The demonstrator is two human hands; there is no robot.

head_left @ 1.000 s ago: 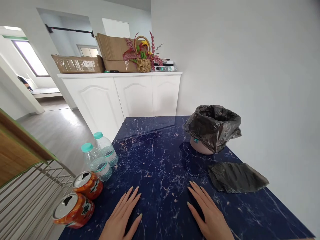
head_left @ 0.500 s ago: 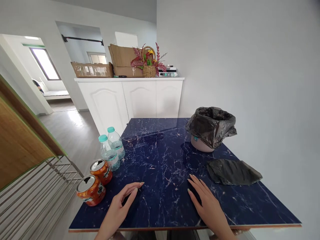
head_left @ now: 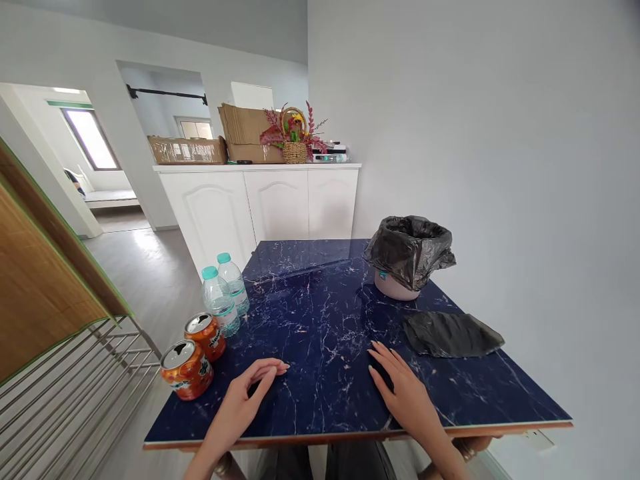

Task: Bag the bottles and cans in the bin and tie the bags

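My left hand (head_left: 249, 396) rests on its edge on the dark blue marbled table (head_left: 320, 347), holding nothing. Its fingers curve loosely, with a gap between thumb and palm. Palm down on the right lies my right hand (head_left: 401, 385), fingers stretched out and thumb apart. Beyond it is a flat, folded black plastic bag (head_left: 453, 335). Two orange drink cans, a front one (head_left: 187, 375) and a rear one (head_left: 207, 339), stand upright left of my left hand with opened tops. Behind them are two clear bottles with teal caps, a nearer one (head_left: 220, 303) and a farther one (head_left: 235, 287).
A pale pink bin (head_left: 397, 287) lined with a black bag (head_left: 407, 250) stands at the table's far right, near the wall. A metal rack (head_left: 75, 393) is at left. Behind the table, a white cabinet (head_left: 280, 203) carries cardboard boxes (head_left: 187, 151) and a flower basket (head_left: 295, 152).
The view has shifted slightly, so the table edge sits a little higher. My left thumb appears closer to its fingers; both hands stay on the table.
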